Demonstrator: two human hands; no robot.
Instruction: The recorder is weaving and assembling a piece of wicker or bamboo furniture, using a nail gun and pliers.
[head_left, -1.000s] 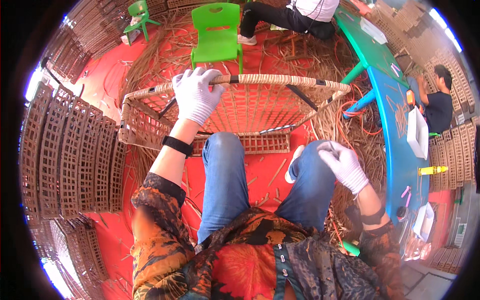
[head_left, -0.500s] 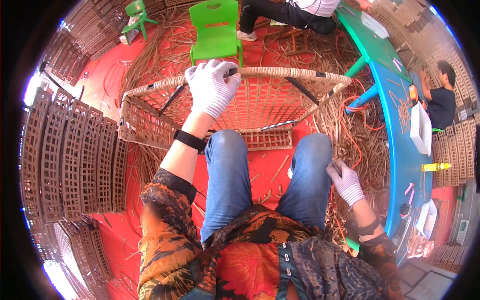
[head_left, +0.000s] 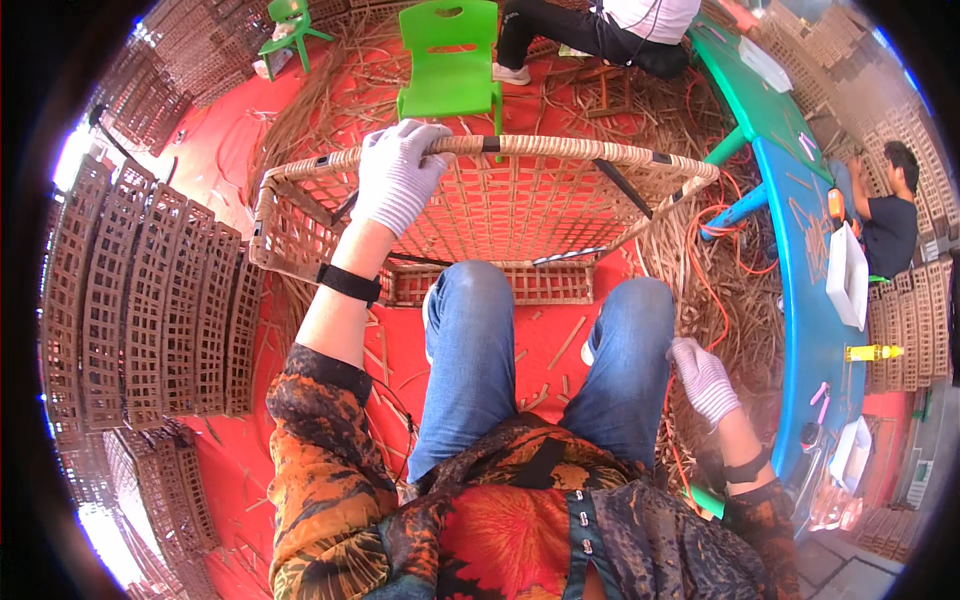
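Observation:
A large woven rattan basket [head_left: 540, 215] stands tilted on the red floor in front of my knees. My left hand [head_left: 398, 175], in a white glove, grips its far rim near the left corner. My right hand [head_left: 706, 378], also gloved, hangs low beside my right thigh over loose rattan strips [head_left: 720, 300]; its fingers are curled and I cannot tell whether it holds a strip. I sit with both jeans-clad legs stretched toward the basket.
Stacks of woven lattice panels [head_left: 150, 310] stand at my left. A green plastic chair [head_left: 450, 65] is beyond the basket. A blue-green table [head_left: 815, 260] runs along the right, with a seated person [head_left: 890, 215] behind it. Another person [head_left: 600, 25] sits at the top.
My right hand dropped from beside the knee down to the side of my thigh. The left hand kept its grip on the rim while the basket shifted closer and tilted.

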